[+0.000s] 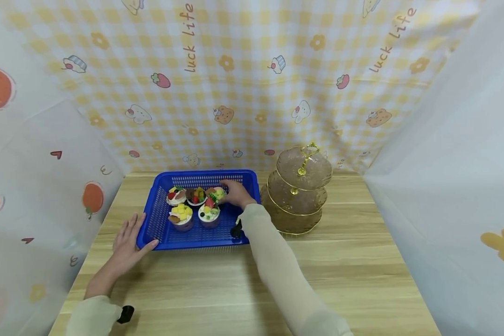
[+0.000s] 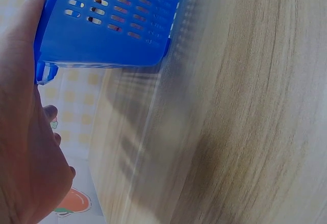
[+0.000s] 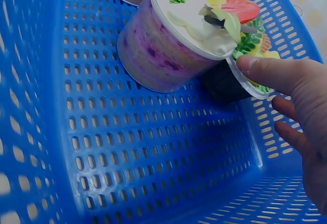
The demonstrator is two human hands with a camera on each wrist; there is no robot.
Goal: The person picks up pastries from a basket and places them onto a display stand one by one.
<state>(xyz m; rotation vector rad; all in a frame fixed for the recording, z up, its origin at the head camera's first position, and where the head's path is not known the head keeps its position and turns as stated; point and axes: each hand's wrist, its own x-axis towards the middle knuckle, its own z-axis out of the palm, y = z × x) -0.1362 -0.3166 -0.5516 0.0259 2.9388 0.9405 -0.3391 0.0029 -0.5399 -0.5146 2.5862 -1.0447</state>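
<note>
A blue plastic basket (image 1: 193, 240) on the table holds several dessert cups with fruit toppings. My left hand (image 1: 128, 240) rests at its front left corner, thumb along the front rim and fingers spread beside the left side. My right hand (image 1: 237, 193) reaches into the back right part and pinches a dark dessert cup (image 3: 225, 83) topped with green and yellow fruit. In the right wrist view the thumb lies on its clear rim; the far fingertips are partly hidden. Beside it stands a purple layered cup (image 3: 158, 52); a mango-topped cup (image 1: 181, 217) is at the front left.
A three-tier brown, gold-rimmed stand (image 1: 300, 196) stands just right of the basket, close to my right forearm. The wooden table (image 1: 201, 289) extends in front. A patterned cloth (image 1: 252, 102) hangs behind, with pale sheets at both sides.
</note>
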